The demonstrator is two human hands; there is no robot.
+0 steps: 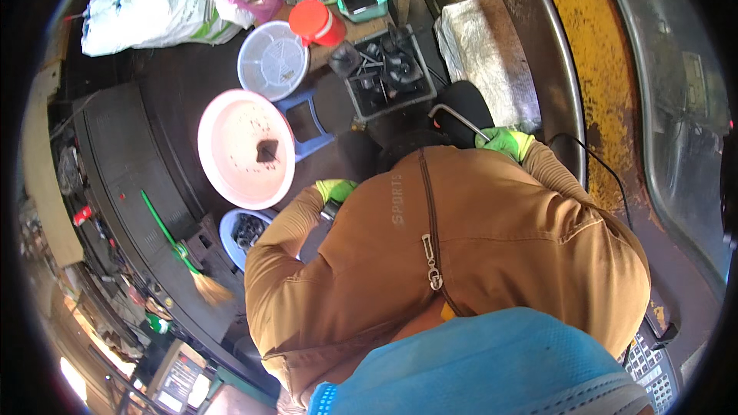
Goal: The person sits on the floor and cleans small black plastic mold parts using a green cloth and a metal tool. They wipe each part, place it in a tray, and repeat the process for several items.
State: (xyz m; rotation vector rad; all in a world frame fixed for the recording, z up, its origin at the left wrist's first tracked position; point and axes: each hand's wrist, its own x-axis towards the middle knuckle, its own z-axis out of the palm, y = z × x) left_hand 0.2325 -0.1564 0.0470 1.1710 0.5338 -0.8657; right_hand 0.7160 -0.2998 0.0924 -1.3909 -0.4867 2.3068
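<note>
Gripping the bent metal rod (463, 121), the gloved right hand (504, 144) is closed around its lower, straight end, beside the brown jacket (492, 207). The hooked end points away over the dark-clothed knee (463, 98), probably so that the curve is free while the straight part serves as a handle. The left hand (336, 189), gloved too, sits low at the jacket's other edge. A small dark piece shows just below it, but its fingers are partly hidden, so I cannot tell how far they are closed or whether they hold that piece.

Beyond the knees stands a crate (397, 108) of black parts (400, 68), seemingly set there to be within easy reach. Left of it, a blue plastic stool (319, 143) is partly covered by a pink basin (217, 134), whose wide bowl seems to catch the dark crumbs and the one dark piece (267, 151) in it. A smaller blue basin (228, 237) near the left arm gathers more dark parts (247, 229). Farther out are a pale strainer basin (273, 61), a red lidded container (317, 23) and a green-handled broom (209, 289).
</note>
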